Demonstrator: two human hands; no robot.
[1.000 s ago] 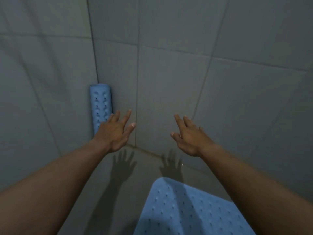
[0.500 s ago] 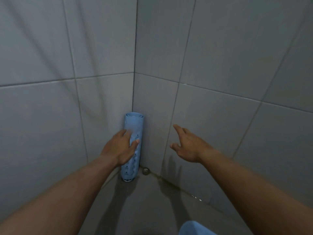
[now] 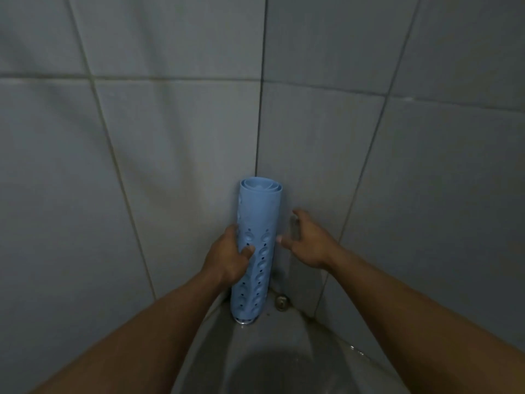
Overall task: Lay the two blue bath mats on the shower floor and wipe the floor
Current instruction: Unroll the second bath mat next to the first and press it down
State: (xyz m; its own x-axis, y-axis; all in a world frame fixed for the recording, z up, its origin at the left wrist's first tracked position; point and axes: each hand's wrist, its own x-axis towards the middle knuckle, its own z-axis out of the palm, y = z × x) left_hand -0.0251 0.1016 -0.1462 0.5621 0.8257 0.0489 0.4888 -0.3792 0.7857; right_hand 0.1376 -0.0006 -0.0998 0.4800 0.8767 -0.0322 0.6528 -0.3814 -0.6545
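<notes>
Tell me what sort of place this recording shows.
Most likely a shower stall: grey wall tiles meeting in a corner, a rolled blue bath mat standing upright there, gripped by the left hand, and a small metal fitting on the floor.

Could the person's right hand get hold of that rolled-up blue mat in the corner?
Probably yes. The right hand is open just beside the rolled blue mat, nothing between them; the left hand grips only its left side, leaving the right side bare.

Upright rolled mat (image 3: 259, 220) in left hand (image 3: 227, 258)
</notes>
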